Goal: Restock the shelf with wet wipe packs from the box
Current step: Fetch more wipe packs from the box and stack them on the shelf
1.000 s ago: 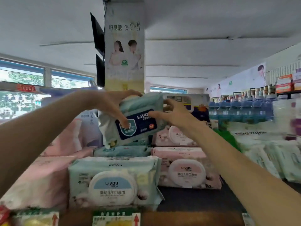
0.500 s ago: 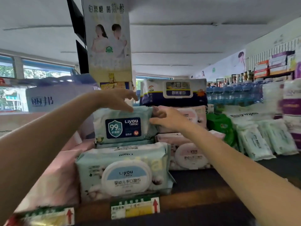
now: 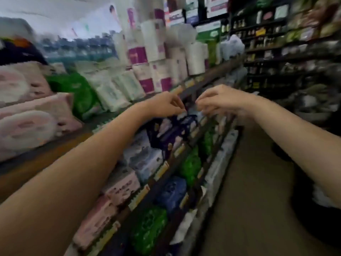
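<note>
The view is blurred and turned to the right along the aisle. Pink wet wipe packs (image 3: 27, 124) lie stacked on the top shelf (image 3: 36, 159) at the left edge. My left hand (image 3: 166, 105) and my right hand (image 3: 219, 100) hover side by side in the air in front of the shelf's edge, away from the packs. Both hands hold nothing, with their fingers loosely curled and apart. The teal pack and the box are out of view.
Green and white packs (image 3: 110, 89) and paper rolls (image 3: 158, 52) fill the top shelf further along. Lower shelves (image 3: 166, 163) carry blue, green and pink goods. The aisle floor (image 3: 249, 200) runs on the right, with dark shelving (image 3: 295, 52) beyond it.
Both hands let go of the teal pack left on the stack and drew back. The view swung sharply right and down along the aisle.
</note>
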